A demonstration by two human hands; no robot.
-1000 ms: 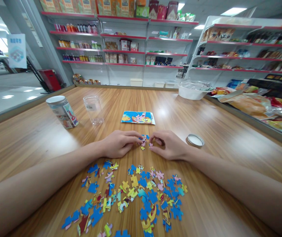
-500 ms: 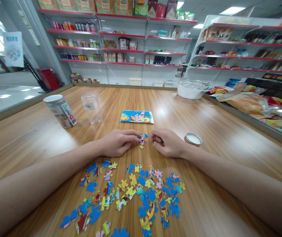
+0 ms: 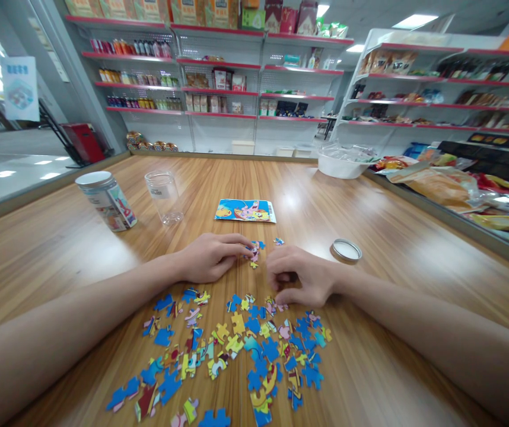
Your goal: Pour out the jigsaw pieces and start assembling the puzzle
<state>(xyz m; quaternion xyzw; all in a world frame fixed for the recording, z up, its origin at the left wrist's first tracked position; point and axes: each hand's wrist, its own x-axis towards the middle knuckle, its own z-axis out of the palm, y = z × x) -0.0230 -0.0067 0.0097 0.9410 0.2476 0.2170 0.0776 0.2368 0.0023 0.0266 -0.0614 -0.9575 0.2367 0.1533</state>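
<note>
Mid-picture, our loose left hand [image 3: 210, 258] touches puzzle bits [image 3: 254, 256], likely steadying them; we can't tell if our blurry right hand [image 3: 302, 274] holds any.

Blue, yellow and pink puzzle pieces [image 3: 270, 350], wood-grained brown table [image 3: 201, 190]

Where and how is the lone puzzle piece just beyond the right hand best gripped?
Probably by two opposite edges, pinched from above, the right hand coming from the near side. The lone puzzle piece lies flat on the wooden table, apart from the pieces at the left hand, so its edges look free.
</note>
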